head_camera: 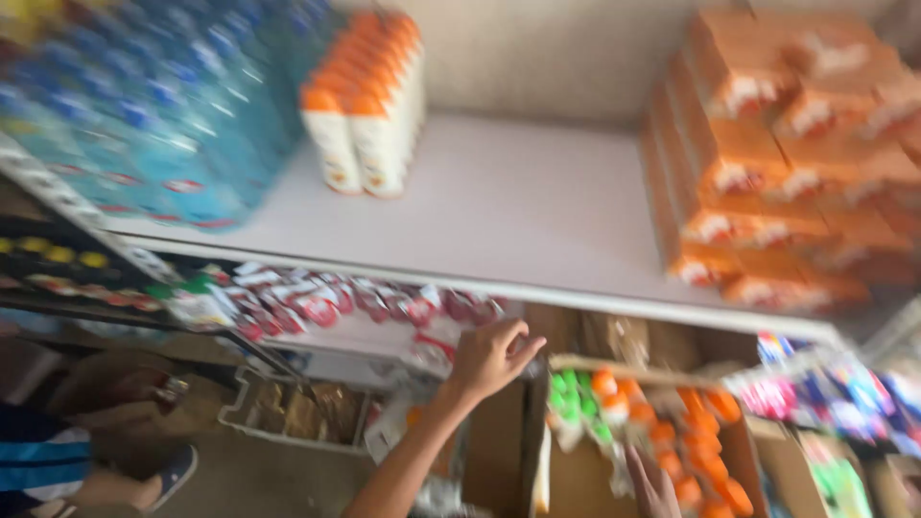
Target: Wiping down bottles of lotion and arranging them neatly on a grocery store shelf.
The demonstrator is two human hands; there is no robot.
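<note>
**Reaching Under the Shelf**

Gripping nothing that could be made out, the left hand [491, 355] stretched forward with its fingers loosely curled at the front edge of the white shelf [499, 206], just beside a row of red-and-white packets [365, 305] lying on the level below. Whether that grip had closed on a packet could not be told through the blur. The right hand [652, 487] was low in the frame, fingers spread, its grip wide and empty, resting at a cardboard box [576, 470] filled with small bottles with orange and green caps [662, 422].

From the head view, the white shelf carried blue-wrapped water bottles [163, 125] on the left, white bottles with orange caps [369, 105] near the middle, and stacked orange packages [777, 153] on the right, with a bare stretch between them. A shallow tray [288, 414] sat on the floor, and another person's foot in a sandal [158, 478] showed at the lower left.

By judgement, the hands were working among the goods; a next move would call for a firm close of the left fingers on one item.
</note>
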